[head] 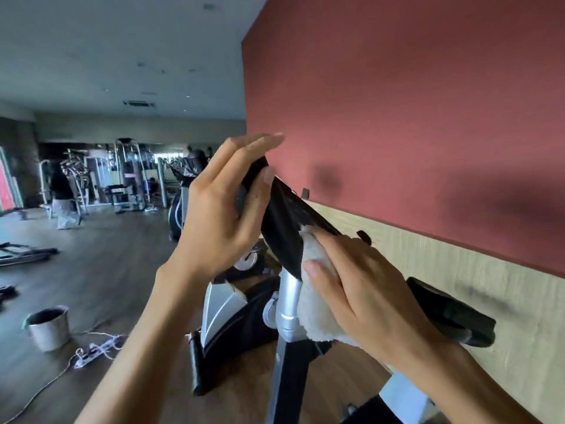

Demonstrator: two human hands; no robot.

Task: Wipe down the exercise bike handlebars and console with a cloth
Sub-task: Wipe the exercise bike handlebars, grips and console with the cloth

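The flat black console panel (pixel 284 221) of the exercise bike sits at the centre of the view atop a silver steel post (pixel 289 296), its long axis running from upper left down to lower right, its face tilted toward the maroon wall (pixel 397 102). The left hand (pixel 220 209) holds the panel's upper-left end, thumb curled over the edge and the other fingers nearly straight behind it. The right hand (pixel 360 289) presses a white fluffy terry cloth (pixel 315 301) against the panel's lower right part, fingers together and lightly bent over the cloth, which hangs down beside the post. A black padded handlebar grip (pixel 452 313) juts right, just behind the right wrist, in front of the pale wood-grain wall strip (pixel 489 270). On the wooden floor to the left stand a grey metal bucket (pixel 49 327) and a white power strip (pixel 97 348) with its cord; gym machines (pixel 128 179) stand far back.
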